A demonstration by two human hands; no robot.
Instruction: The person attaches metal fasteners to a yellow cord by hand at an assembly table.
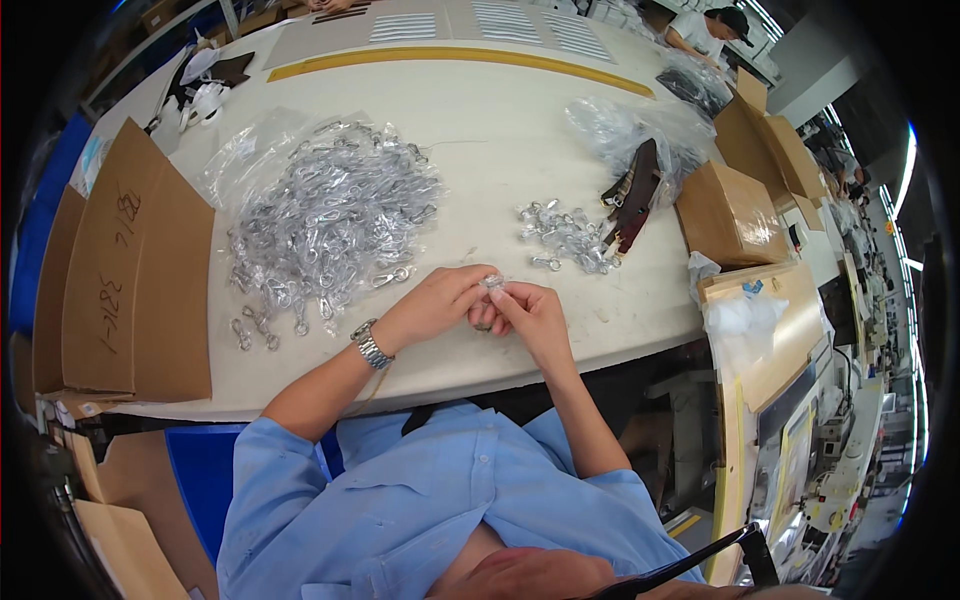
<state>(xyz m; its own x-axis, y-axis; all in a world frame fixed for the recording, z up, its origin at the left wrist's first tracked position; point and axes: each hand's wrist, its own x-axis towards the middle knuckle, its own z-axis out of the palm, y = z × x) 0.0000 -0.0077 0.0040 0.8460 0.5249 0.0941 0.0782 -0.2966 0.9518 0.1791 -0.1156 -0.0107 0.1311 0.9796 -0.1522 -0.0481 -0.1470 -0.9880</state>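
Note:
Near the table's front edge my two hands meet over a small metal snap hook in clear plastic (492, 283). My left hand (452, 297), with a steel watch at its wrist, pinches it from the left. The fingers of my right hand (530, 312) are closed on its other side; part of the piece is hidden between them. To the left lies a large heap of plastic-wrapped metal snap hooks (330, 215). A smaller group of snap hooks (570, 235) lies to the right, beside dark straps with metal fittings (632, 200).
A tall open cardboard box (135, 270) stands at the left; more cardboard boxes (730, 215) are at the right edge. Crumpled clear plastic bags (620, 130) lie behind the straps. A yellow strip (450, 55) crosses the far table. Another person (705, 35) bends over at the far right.

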